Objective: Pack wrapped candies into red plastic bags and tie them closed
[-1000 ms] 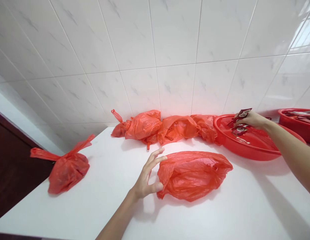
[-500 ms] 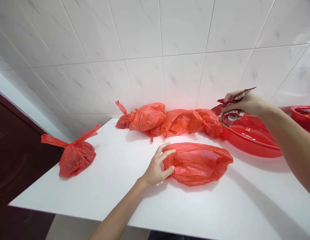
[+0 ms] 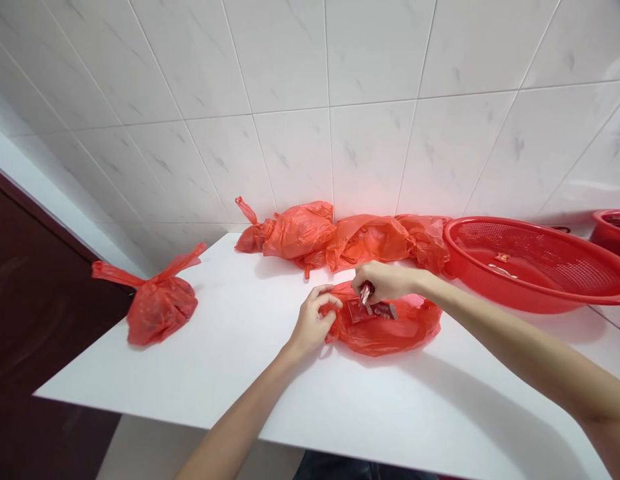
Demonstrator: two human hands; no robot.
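A thin red plastic bag [image 3: 393, 340] lies open on the white table, its mouth facing up. At its left rim, my left hand [image 3: 313, 319] pinches the film between thumb and fingers. Reaching in over the bag from the right, my right hand [image 3: 383, 281] is closed round dark red printed packets [image 3: 367, 292]. Below those fingers, more dark red packets [image 3: 373, 311] show inside the bag; whether they are loose or still partly held is hard to make out.
Several filled red bags [image 3: 300, 230] line the tiled wall. One tied red bag [image 3: 163, 310] sits at the table's left end. To the right stands a large red basket [image 3: 530, 293] with small scraps inside, and another red container [image 3: 613, 233] beyond it.
My right hand has moved left and down from above the basket to the open bag, bringing the dark red packets. My left hand has closed on the bag's rim.
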